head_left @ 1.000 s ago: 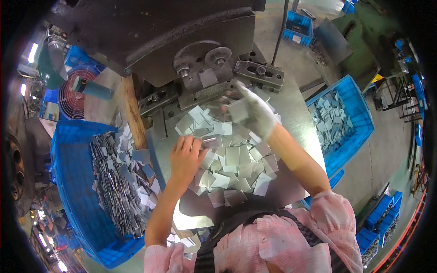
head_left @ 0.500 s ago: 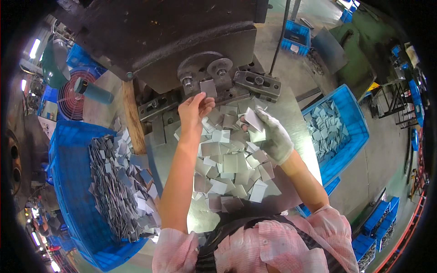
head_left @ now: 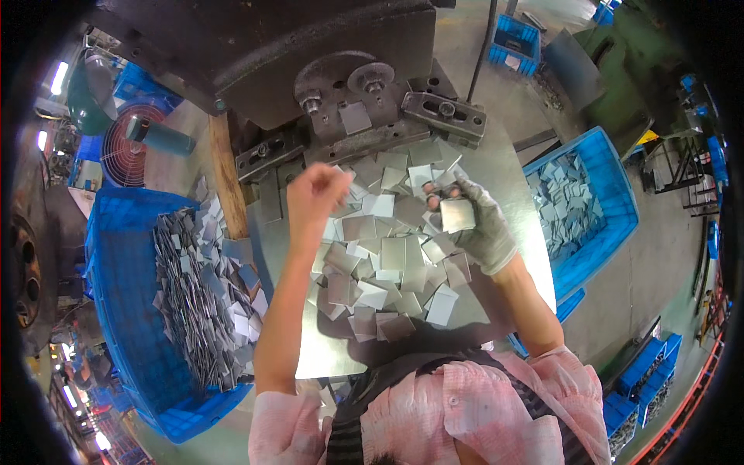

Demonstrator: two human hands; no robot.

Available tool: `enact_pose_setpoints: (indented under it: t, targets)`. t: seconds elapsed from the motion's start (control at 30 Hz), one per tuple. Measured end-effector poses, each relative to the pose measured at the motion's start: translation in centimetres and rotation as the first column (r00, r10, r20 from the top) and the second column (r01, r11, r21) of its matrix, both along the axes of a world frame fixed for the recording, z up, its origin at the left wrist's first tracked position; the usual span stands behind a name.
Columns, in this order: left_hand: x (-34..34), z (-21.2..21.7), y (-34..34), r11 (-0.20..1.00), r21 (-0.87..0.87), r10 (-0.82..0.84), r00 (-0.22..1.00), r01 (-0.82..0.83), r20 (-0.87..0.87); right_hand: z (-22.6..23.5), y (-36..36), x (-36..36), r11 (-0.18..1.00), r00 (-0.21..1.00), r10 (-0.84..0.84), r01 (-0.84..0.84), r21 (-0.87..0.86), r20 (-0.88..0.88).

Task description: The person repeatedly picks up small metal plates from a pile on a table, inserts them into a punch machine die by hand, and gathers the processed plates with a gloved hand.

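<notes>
My right hand (head_left: 484, 229), in a worn pale glove with bare fingertips, grips a small square metal plate (head_left: 457, 215) above the right side of a loose heap of such plates (head_left: 393, 253). To its left, my bare left hand (head_left: 318, 191) hangs over the heap's far left edge, its fingers curled but smeared by motion. Beyond the hands, one metal plate (head_left: 356, 118) rests in the die (head_left: 332, 133) of a dark press, below two round bolted discs. Neither hand touches that plate.
A blue bin (head_left: 116, 325) full of plates stands at the left, beside a wooden post (head_left: 229, 178). Another blue bin (head_left: 616, 209) with plates is on the right. Bolted clamps (head_left: 446, 115) flank the die. A red fan (head_left: 124, 151) stands at the far left.
My left hand has drawn back from the plate in the die, toward me and slightly left. My right hand has moved a little right and nearer, turning its plate.
</notes>
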State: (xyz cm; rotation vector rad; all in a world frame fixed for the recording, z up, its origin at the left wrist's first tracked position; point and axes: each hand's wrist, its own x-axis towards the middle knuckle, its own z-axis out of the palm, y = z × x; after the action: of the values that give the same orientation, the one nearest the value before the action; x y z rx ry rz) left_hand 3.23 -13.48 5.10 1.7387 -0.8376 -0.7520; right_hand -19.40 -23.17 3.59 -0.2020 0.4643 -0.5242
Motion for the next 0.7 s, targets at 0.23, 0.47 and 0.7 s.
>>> enact_pose_setpoints:
  t: [0.23,0.47,0.7]
  targets:
    - [-2.0,-0.6,5.5,0.915,0.286,-0.404,0.622,0.285,0.67,-0.7,0.4,1.0,0.998,1.0,0.006,-0.006,0.06,0.005]
    - [-3.1,0.9,5.5,0.935,0.314,-0.354,0.46,0.163,0.814,2.1,-1.8,9.6,0.994,0.971,0.108,-0.098,0.058,-0.215]
    - [-0.4,0.7,2.7,0.998,0.019,0.06,0.995,-0.058,-0.083,0.9,-2.7,11.8,0.961,0.956,-0.04,-0.043,-0.274,-0.291]
